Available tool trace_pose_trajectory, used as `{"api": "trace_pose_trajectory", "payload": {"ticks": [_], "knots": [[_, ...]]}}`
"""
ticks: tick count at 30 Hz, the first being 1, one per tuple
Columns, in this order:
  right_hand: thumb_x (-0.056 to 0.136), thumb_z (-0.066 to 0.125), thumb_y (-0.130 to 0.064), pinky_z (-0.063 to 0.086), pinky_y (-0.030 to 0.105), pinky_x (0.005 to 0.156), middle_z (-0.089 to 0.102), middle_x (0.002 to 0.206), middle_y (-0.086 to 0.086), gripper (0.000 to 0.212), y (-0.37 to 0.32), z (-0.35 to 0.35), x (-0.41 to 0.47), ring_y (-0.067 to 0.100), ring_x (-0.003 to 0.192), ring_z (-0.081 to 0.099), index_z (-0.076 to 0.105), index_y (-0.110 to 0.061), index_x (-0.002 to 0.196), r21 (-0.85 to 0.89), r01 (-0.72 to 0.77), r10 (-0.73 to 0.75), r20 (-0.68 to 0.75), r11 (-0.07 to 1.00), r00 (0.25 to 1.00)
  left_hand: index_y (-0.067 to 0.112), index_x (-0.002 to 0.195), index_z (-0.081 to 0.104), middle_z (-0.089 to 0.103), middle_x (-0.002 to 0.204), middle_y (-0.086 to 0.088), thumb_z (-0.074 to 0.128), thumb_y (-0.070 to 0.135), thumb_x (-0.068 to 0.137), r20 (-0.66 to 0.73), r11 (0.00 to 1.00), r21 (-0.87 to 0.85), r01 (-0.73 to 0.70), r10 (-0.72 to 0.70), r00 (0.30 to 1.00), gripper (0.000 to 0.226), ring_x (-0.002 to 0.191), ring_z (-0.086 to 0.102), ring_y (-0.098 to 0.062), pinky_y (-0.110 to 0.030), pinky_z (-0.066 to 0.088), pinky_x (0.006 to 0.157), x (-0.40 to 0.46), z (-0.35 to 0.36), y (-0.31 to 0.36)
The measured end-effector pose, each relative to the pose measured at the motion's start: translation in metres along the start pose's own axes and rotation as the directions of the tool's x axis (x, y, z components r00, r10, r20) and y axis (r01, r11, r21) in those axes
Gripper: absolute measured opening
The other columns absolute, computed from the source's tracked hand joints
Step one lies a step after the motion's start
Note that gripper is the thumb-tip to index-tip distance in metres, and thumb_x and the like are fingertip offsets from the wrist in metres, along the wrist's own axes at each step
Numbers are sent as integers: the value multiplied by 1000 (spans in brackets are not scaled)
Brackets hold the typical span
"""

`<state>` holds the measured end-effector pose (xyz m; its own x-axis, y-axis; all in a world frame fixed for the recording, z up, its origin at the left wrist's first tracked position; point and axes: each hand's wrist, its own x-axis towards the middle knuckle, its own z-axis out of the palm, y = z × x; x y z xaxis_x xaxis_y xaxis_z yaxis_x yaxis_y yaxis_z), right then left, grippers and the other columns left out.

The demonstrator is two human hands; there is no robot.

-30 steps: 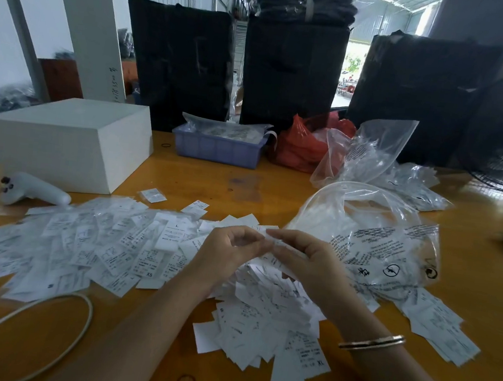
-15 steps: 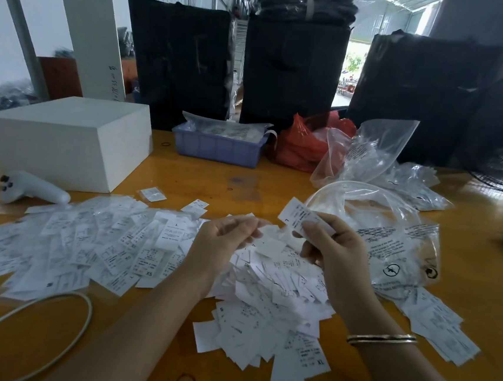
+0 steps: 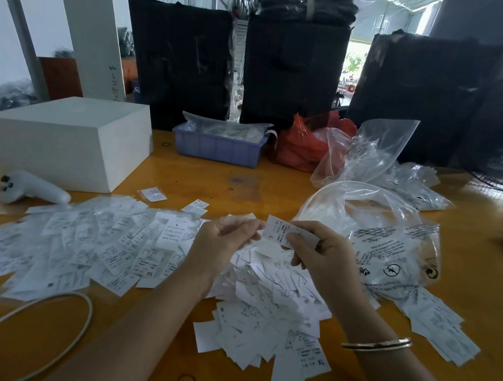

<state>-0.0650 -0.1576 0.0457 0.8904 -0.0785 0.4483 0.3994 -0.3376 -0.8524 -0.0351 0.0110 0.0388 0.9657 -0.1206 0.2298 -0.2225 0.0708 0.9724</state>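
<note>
Item in hand: one small white printed garment label [image 3: 280,231], held above the near-centre heap of loose white paper labels [image 3: 270,299] on the orange-varnished wooden table [image 3: 214,180]. The right hand [image 3: 320,258] pinches it between thumb and fingers. Half a second ago this hand had carried the label up and to the right, clear of the left hand [image 3: 224,240]. The two hands have now closed again, the left's curled fingertips just beside the label's left edge; whether they grip it cannot be told. Judged meaning: one label has been singled out of the heap and is being checked or sorted by size, with most of the heap still to go. Legible writing: "L" on a label in the left-hand spread of white labels [image 3: 85,242], with "XS" at that spread's near edge; "S" and "XL" on labels in the near heap. The crumpled clear plastic bag [image 3: 392,244] to the right carries black warning print and round symbols, too small to read. Print on the held label is blurred.
</note>
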Motion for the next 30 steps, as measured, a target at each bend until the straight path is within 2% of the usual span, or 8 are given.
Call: {"api": "trace_pose_trajectory", "payload": {"ticks": [5,8,11,15,20,22,24,30], "knots": [[89,60,-6,49,22,52,68,68,0,23,0,-5,1,9,53,57,68,-28,89,221,4,20,-104,975,994,41,70,75,73,77,11,63,54,63,-20,1000,15,10,-10,1000,20,75,66,2,-11,50,67,1,-1,0],[89,60,-9,49,24,52,68,68,-2,24,2,-3,0,9,54,58,67,-32,88,145,12,-2,-70,989,998,37,71,76,73,77,10,65,54,61,-24,1000,18,14,-14,1000,23,76,66,0,-13,51,69,1,0,-1],[89,61,-11,49,27,51,69,71,-8,28,3,1,0,5,54,60,64,-39,85,1,28,-28,-19,1000,999,30,75,75,73,77,9,66,61,54,-36,1000,18,5,-5,999,39,75,66,-1,-11,51,67,2,-1,-3],[89,61,-11,51,30,52,69,75,-16,31,2,1,-1,3,55,60,63,-42,86,-51,31,-29,23,998,999,34,73,75,74,80,11,68,39,81,-55,997,68,33,-30,998,12,80,67,-5,-14,51,68,5,-1,-7],[88,62,-12,54,34,55,69,77,-15,31,2,1,-1,4,56,61,63,-43,87,-59,7,-3,61,998,998,31,77,73,73,77,11,67,33,84,-64,997,72,18,-13,998,9,72,66,0,-10,50,63,4,-1,-7],[88,62,-12,53,30,53,69,74,-14,32,2,1,-2,4,56,60,63,-44,87,-62,5,-1,75,998,997,33,72,74,72,77,11,68,34,83,-64,998,61,18,-14,998,13,69,65,1,-10,50,64,4,0,-6],[88,63,-12,49,20,47,67,68,-12,35,3,2,-2,2,54,59,61,-47,86,-84,7,1,93,996,996,39,68,74,71,74,13,67,37,82,-61,997,68,24,-20,998,16,67,64,3,-10,51,65,3,0,-6],[87,64,-10,44,14,48,67,70,-10,30,3,3,-1,5,54,61,64,-40,91,-50,-13,19,105,999,994,27,76,70,70,70,15,65,41,84,-78,991,124,44,-35,996,17,64,61,5,-16,49,66,4,1,-8]]}}
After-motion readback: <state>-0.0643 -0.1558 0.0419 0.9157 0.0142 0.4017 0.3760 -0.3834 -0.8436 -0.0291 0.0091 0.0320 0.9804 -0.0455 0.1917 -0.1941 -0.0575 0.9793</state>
